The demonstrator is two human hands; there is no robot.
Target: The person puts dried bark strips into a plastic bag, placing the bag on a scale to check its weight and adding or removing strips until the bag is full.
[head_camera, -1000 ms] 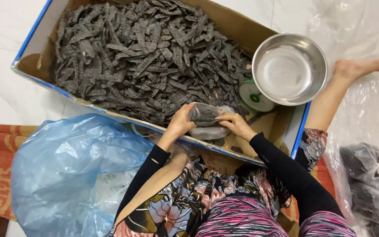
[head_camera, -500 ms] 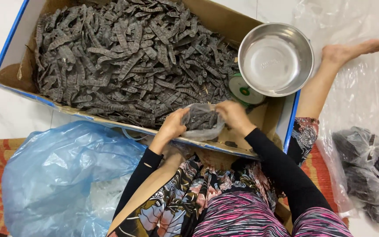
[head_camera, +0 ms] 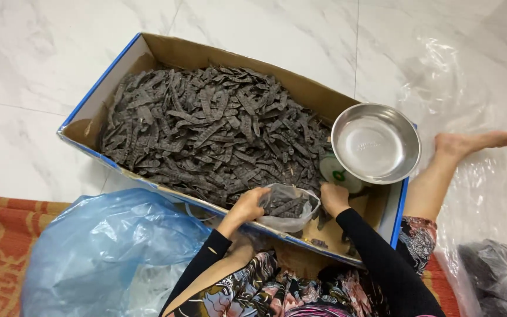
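At far left I see a blue plastic bag (head_camera: 107, 252). Left hand (head_camera: 249, 205), wrist bent, pinches the small clear bag (head_camera: 287, 206) of dark strips, over the cardboard box (head_camera: 148, 56) near edge. Right hand (head_camera: 334, 198) curls closed on the bag's other rim, under a steel bowl (head_camera: 375, 142).

Small clear bag (head_camera: 289, 208) of dark pods, open-mouthed, in box corner

Both hands held a small clear plastic bag (head_camera: 287, 206) of dark dried pods: left hand (head_camera: 247, 204) gripped its rim, right hand (head_camera: 333, 198) the opposite edge, inside the cardboard box (head_camera: 165, 50) beside a steel bowl (head_camera: 375, 143).
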